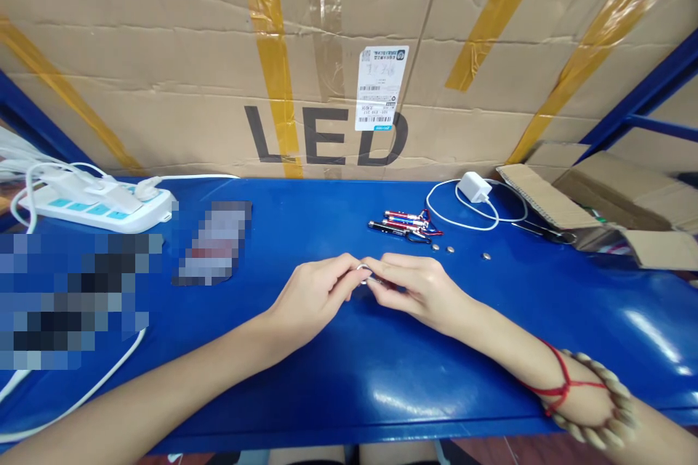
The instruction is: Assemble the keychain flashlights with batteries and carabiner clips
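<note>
My left hand (313, 296) and my right hand (417, 285) meet at the middle of the blue table (338, 385), fingertips pinched together. Between them is a small silver metal piece (364, 273), ring-shaped at the end, gripped from both sides. Most of it is hidden by the fingers. Behind my right hand lie a few small keychain pen lights (403, 224), red and black. Three button cells (450, 250) lie just right of them on the table.
A white power strip (98, 205) with plugs and cables sits at the back left. A white charger with coiled cable (473, 189) lies at the back right, beside an open cardboard box (605, 211). A large LED carton (327, 51) walls off the back.
</note>
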A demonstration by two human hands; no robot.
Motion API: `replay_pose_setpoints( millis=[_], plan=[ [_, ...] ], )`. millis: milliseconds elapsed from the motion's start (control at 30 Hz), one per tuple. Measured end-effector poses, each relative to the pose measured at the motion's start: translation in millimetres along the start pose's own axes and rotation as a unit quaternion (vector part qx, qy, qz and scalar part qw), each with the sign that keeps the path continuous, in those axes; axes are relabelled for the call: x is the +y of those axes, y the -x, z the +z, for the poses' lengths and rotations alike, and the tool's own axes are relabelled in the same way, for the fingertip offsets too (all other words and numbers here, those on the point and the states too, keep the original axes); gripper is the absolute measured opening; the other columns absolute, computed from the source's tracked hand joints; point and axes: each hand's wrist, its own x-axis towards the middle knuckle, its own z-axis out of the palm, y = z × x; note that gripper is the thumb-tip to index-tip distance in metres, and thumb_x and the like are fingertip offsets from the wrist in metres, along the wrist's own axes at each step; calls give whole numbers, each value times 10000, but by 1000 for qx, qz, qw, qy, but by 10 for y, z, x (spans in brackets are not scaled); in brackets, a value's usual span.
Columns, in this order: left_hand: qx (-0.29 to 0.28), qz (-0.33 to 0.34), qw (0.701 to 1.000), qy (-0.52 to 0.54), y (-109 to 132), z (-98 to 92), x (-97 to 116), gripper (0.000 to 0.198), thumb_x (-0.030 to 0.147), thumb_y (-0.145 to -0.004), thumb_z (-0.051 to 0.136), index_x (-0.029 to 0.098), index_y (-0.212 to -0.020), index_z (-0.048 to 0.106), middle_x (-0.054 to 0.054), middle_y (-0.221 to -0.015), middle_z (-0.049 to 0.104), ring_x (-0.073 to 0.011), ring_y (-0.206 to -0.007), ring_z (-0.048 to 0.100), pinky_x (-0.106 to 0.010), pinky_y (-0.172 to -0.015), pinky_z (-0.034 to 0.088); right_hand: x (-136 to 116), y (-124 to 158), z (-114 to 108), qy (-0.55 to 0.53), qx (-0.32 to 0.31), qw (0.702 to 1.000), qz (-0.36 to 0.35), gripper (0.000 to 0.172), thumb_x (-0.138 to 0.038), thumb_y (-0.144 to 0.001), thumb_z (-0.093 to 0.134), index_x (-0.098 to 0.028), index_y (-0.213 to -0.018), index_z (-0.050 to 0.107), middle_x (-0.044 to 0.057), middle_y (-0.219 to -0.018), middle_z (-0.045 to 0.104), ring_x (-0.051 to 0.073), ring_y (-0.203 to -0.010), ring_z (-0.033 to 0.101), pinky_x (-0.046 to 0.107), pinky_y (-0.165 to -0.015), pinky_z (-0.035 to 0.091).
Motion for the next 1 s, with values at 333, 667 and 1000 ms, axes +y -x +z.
replay_pose_setpoints(
  millis=[333, 667, 1000],
  plan=[
    [33, -27, 999, 29, 2, 20, -11, 190, 288, -871, 510, 176, -739, 588, 64, -549, 565, -72, -485, 491, -162, -507, 354, -31, 9, 7, 29, 53, 998, -5, 208, -203, -922, 448, -106, -1005, 612, 9, -675, 496, 92, -564, 444, 201, -527, 403],
    [34, -64, 992, 102, 4, 29, 5, 136, 248, -833, 550, 189, -821, 671, 73, -462, 559, -68, -426, 470, -162, -491, 357, -26, 19, 37, 37, 91, 995, 4, 252, -168, -923, 443, -131, -1147, 552, 59, -853, 603, 107, -655, 519, 227, -627, 478],
    [-27, -139, 962, 232, -43, -5, 100, 246, 274, -829, 501, 152, -646, 610, 64, -402, 497, -71, -415, 448, -164, -470, 362, -10, 11, 31, 31, 99, 993, -54, 303, -96, -904, 460, -128, -1203, 497, 78, -952, 615, 119, -740, 546, 230, -672, 488]
  ],
)
